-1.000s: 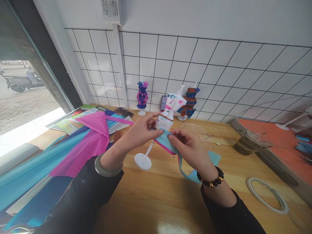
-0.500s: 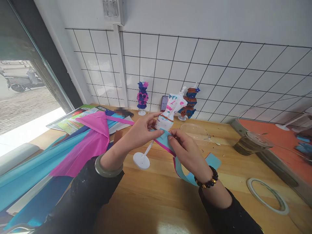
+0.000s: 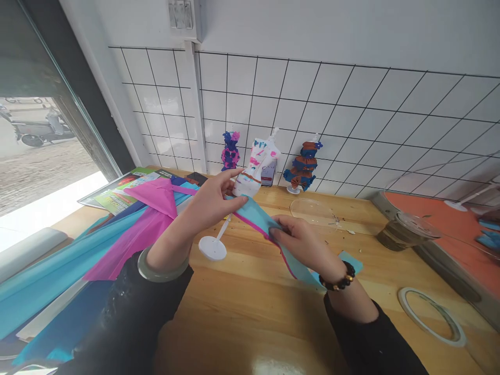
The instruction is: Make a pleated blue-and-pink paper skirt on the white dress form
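My left hand point(image 3: 213, 200) is closed around the hips of a small white dress-form mannequin point(image 3: 258, 161), which leans to the right with its round white base point(image 3: 213, 248) toward me. Under the left thumb lies one end of a light-blue paper strip point(image 3: 255, 212) with a pink edge, pressed against the mannequin's lower body. My right hand point(image 3: 299, 237) pinches that strip further along, and a stretch of it is taut between the hands. The rest curves down beneath my right wrist to the table. Pink and blue scraps and a brown band mark the mannequin's torso.
Two mannequins in ruffled paper, one blue and pink point(image 3: 230, 151), one brown and blue point(image 3: 307, 164), stand by the tiled wall beside a phone point(image 3: 269, 173). Pink paper point(image 3: 154, 200) and blue sheets lie left. At right are a lidded cup point(image 3: 404, 234) and a tape roll point(image 3: 408, 304).
My left hand and the mannequin have shifted left. My right hand has slid away along the strip, so a longer piece now stretches between my hands.
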Tool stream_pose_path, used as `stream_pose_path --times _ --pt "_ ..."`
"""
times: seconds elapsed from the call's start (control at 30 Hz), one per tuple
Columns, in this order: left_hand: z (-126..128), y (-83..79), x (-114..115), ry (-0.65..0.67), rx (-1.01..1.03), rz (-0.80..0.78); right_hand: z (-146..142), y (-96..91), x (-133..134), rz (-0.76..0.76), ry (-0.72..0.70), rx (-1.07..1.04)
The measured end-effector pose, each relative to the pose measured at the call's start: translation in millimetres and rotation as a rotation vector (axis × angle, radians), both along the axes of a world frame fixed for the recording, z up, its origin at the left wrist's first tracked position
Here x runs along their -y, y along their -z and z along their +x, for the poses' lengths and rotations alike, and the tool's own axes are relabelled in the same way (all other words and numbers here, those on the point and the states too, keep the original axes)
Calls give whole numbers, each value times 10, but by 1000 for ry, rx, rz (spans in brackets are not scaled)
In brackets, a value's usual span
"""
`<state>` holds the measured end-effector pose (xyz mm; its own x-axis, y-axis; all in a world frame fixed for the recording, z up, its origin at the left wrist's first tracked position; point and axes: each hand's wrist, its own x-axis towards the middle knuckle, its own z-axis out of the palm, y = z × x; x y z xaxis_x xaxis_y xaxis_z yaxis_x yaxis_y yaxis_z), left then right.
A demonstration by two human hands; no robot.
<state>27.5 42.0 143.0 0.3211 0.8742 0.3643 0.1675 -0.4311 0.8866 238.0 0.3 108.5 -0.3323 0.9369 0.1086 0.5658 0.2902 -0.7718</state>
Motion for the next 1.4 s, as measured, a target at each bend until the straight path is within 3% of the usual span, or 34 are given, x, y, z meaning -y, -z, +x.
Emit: stream_pose_path --times 0.13,0.2,0.37,0.53,0.77,1.1,1.4 --pt "-36 -5 -32 85 -12 -64 166 -92 22 -389 -203 -109" --pt "-26 -11 -21 148 -15 -83 219 -117 28 -441 -222 -160" --pt "54 -12 33 182 -77 -115 156 -76 12 -269 -169 -286" --pt "92 23 29 155 -143 -101 5 -15 13 -248 -144 -291" --pt "67 43 9 168 -182 -108 11 -27 32 -302 -148 -309" --pt "93 57 1 226 -180 -116 -156 -28 41 -157 56 -376" --pt "107 26 25 188 -146 -145 -184 -21 81 45 103 -322"
